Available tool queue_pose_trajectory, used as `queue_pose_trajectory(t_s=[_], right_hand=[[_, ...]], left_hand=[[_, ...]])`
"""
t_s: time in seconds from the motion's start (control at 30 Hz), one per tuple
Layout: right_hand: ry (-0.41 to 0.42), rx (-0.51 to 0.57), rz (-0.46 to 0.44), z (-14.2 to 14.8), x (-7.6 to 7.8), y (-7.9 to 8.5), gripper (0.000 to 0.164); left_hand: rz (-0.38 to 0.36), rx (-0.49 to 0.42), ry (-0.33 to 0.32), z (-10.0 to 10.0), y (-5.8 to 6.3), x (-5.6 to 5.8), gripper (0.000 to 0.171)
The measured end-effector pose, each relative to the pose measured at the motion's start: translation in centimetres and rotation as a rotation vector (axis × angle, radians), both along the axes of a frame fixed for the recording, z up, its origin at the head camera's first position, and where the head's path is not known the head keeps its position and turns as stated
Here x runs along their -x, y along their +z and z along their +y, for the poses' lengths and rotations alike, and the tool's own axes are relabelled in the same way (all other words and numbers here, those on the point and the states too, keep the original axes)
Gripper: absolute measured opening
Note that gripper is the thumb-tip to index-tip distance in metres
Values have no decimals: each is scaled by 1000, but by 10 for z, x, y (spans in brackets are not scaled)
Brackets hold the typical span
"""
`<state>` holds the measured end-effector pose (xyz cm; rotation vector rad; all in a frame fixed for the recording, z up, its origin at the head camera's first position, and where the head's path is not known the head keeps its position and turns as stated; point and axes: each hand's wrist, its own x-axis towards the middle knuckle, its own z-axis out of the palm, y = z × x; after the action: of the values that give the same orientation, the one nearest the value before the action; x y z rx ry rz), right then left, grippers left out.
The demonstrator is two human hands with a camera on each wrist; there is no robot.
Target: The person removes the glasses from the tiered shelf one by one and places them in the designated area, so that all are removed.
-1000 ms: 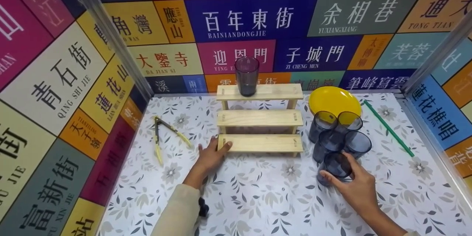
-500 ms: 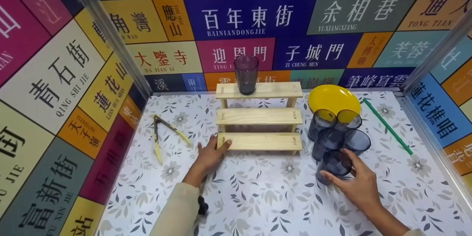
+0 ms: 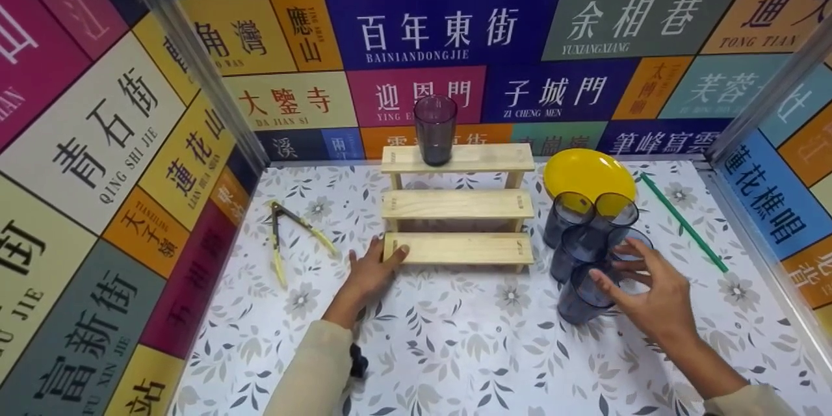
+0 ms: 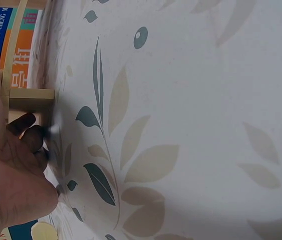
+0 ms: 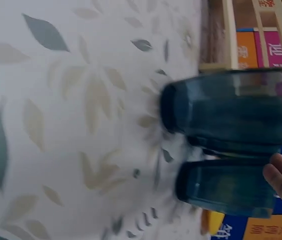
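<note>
A wooden three-step display stand (image 3: 457, 249) stands mid-table. My left hand (image 3: 375, 271) grips the left end of its lowest step, thumb on top. In the left wrist view that hand's fingers (image 4: 31, 137) curl below the board. Several blue-grey tinted tumblers cluster to the stand's right, among them the front tumbler (image 3: 582, 299) and the right-hand tumbler (image 3: 640, 240). Over these two, my right hand (image 3: 663, 296) hovers with loosely bent, spread fingers. The right wrist view has its fingertips (image 5: 280, 172) beside a tumbler's rim (image 5: 268, 190); contact is hard to tell.
A purple tumbler (image 3: 435, 133) stands on the top step. Behind the cluster lies a yellow plate (image 3: 588, 172), with a green stick (image 3: 684, 223) to its right. A yellow-and-black V-shaped tool (image 3: 296, 227) lies at left. Sign-printed walls (image 3: 442, 29) enclose the table.
My right hand has let go of the front tumbler and moved up and right toward the right-hand tumbler. The left hand keeps its place on the stand.
</note>
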<state>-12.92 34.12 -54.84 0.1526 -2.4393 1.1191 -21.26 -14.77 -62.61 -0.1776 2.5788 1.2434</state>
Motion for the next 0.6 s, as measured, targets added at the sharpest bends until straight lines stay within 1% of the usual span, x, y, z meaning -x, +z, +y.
queue_pose_trajectory(t_s=[0.23,0.33,0.47,0.6], right_hand=[[1,-65,78,7,26,28,73],[3,-77,100,6,39,37,71],[-25,-101,101,3,55,44,73],[-48,-113,83,-4,69,50,79]], left_hand=[[49,16,-27,-1,-2,3,84],[48,24,-22,-1,-1,3,84],[28,38,-9,1,1,2,87],[22,42,-6,1,3,1,87]])
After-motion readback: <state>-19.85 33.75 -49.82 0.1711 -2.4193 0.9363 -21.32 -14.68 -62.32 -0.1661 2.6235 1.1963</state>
